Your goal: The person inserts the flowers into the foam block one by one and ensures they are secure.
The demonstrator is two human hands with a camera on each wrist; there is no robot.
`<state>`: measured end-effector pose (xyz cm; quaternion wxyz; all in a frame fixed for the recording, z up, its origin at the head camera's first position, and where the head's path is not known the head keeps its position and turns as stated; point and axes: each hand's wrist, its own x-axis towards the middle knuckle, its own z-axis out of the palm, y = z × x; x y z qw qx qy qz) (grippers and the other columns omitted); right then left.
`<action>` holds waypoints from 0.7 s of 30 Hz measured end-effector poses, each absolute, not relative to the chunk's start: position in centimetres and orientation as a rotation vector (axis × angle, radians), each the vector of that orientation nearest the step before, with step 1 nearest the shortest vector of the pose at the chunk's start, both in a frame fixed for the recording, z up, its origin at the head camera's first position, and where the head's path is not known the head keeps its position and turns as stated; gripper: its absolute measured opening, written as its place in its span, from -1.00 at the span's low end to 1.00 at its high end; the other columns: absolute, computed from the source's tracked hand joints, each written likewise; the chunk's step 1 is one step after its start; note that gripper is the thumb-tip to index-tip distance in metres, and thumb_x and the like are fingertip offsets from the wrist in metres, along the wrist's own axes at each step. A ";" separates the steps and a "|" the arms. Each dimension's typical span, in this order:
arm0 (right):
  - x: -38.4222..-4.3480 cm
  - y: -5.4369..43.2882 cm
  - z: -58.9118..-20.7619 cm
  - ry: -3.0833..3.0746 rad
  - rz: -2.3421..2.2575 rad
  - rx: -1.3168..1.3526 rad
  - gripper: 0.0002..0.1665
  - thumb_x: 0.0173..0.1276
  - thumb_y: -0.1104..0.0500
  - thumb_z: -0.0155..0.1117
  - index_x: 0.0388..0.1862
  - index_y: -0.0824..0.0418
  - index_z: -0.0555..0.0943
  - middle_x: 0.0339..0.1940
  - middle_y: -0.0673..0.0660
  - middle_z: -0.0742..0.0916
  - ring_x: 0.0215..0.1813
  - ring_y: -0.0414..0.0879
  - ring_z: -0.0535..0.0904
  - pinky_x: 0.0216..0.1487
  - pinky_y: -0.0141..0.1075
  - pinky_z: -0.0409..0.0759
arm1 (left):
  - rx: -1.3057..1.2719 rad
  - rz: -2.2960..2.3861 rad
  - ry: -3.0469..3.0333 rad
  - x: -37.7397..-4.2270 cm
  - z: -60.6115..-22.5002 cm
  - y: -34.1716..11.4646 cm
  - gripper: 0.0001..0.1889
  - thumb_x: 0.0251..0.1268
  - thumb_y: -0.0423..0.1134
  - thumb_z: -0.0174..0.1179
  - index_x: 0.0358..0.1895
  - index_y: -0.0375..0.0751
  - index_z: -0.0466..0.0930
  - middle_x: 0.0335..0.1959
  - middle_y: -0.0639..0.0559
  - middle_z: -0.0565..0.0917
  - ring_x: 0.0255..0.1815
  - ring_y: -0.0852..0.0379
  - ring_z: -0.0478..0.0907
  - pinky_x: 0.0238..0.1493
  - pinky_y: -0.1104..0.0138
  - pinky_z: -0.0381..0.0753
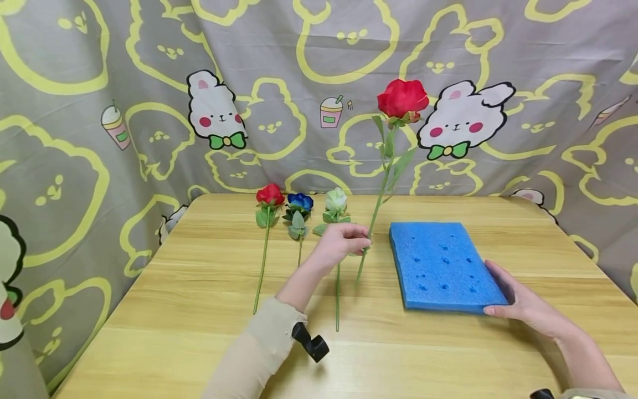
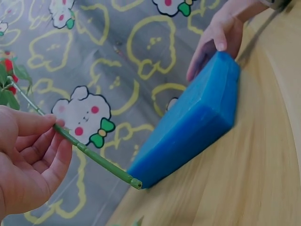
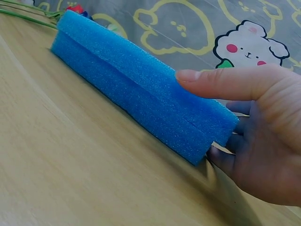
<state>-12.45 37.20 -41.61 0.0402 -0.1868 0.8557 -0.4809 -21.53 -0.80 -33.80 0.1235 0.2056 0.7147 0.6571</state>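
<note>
Gray fabric (image 1: 274, 33), printed with yellow outlines and white cartoon rabbits (image 1: 463, 119), is hung behind a light wooden counter (image 1: 174, 332). Above that counter, toward the middle, a large red rose (image 1: 386, 166) is held nearly upright, its bloom leaned away to the right and its stem pinched low down between the thumb and fingers of the left hand (image 1: 341, 244). By the left wrist view, the stem's cut end is shown in front of one corner of a blue foam block (image 1: 433, 271); from the head view, it is seen to the left of the block, and contact with the counter cannot be made out. The block is laid on the counter just to the right of the rose, its upper face dotted with small holes. Its near right corner is gripped by the right hand (image 1: 523, 305), with the thumb pressed on the near side and the fingers set round the right edge. To the left, three more flowers are laid in a row, blooms toward the fabric: a white rose (image 1: 336, 200), crossed by the left hand, then a blue rose (image 1: 300, 203), its stem partly hidden by the left forearm, and a smaller red rose (image 1: 270, 195) outermost. Over the left wrist, a beige sleeve (image 1: 249, 352) is worn, with a black mount (image 1: 311, 343) attached.
</note>
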 end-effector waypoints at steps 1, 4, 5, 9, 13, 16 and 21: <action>-12.4 37.2 -41.6 2.623 -1.471 -0.569 0.05 0.21 0.44 0.18 0.47 0.31 -0.27 0.37 -0.35 -0.04 0.21 -0.73 -0.14 0.05 -0.82 -0.10 | 0.598 1.920 2.076 -21.6 -33.8 -0.6 -0.75 0.22 -0.45 0.17 -0.04 -0.49 0.56 -0.25 -0.19 0.63 -0.29 0.10 0.58 -0.20 0.27 0.62; -12.5 37.3 -41.5 2.618 -1.471 -0.564 0.03 0.23 0.43 0.17 0.47 0.32 -0.26 0.37 -0.35 -0.03 0.21 -0.73 -0.13 0.05 -0.82 -0.10 | 0.595 1.932 2.063 -21.6 -33.8 0.1 -0.74 0.22 -0.46 0.16 -0.03 -0.51 0.55 -0.23 -0.22 0.63 -0.33 0.19 0.57 -0.20 0.28 0.62; -12.5 37.3 -41.5 2.613 -1.474 -0.566 0.02 0.23 0.43 0.16 0.47 0.33 -0.26 0.38 -0.34 -0.03 0.21 -0.73 -0.12 0.06 -0.82 -0.09 | 0.594 1.938 2.057 -21.6 -33.8 0.3 -0.73 0.22 -0.47 0.16 -0.03 -0.52 0.54 -0.23 -0.23 0.63 -0.33 0.19 0.57 -0.20 0.28 0.62; -12.7 37.4 -41.5 2.575 -1.508 -0.606 -0.01 0.24 0.45 0.14 0.46 0.37 -0.25 0.40 -0.30 0.00 0.23 -0.72 -0.08 0.08 -0.80 -0.03 | 0.599 1.952 2.037 -21.6 -33.7 1.1 -0.73 0.20 -0.48 0.17 -0.04 -0.55 0.54 -0.22 -0.24 0.63 -0.33 0.18 0.58 -0.21 0.30 0.62; -12.8 37.7 -41.4 2.504 -1.574 -0.667 -0.05 0.24 0.50 0.10 0.43 0.45 -0.25 0.41 -0.28 0.05 0.25 -0.69 0.00 0.11 -0.76 0.05 | 0.594 1.956 2.022 -21.7 -33.7 2.1 -0.76 0.20 -0.46 0.19 -0.07 -0.51 0.57 -0.24 -0.21 0.64 -0.26 0.00 0.60 -0.23 0.30 0.63; -12.8 37.9 -41.4 2.456 -1.610 -0.690 -0.07 0.25 0.51 0.07 0.42 0.48 -0.26 0.39 -0.28 0.07 0.25 -0.68 0.04 0.11 -0.74 0.10 | 0.588 1.965 2.015 -22.0 -33.6 3.0 -0.77 0.19 -0.45 0.20 -0.09 -0.49 0.58 -0.25 -0.16 0.65 -0.16 -0.19 0.58 -0.25 0.32 0.63; -12.8 38.1 -41.3 2.401 -1.650 -0.706 -0.08 0.25 0.52 0.07 0.42 0.49 -0.25 0.40 -0.26 0.09 0.26 -0.65 0.07 0.12 -0.72 0.14 | 0.602 1.959 2.034 -22.5 -33.4 4.5 -0.77 0.19 -0.45 0.20 -0.10 -0.50 0.59 -0.27 -0.15 0.66 -0.25 -0.07 0.60 -0.28 0.32 0.62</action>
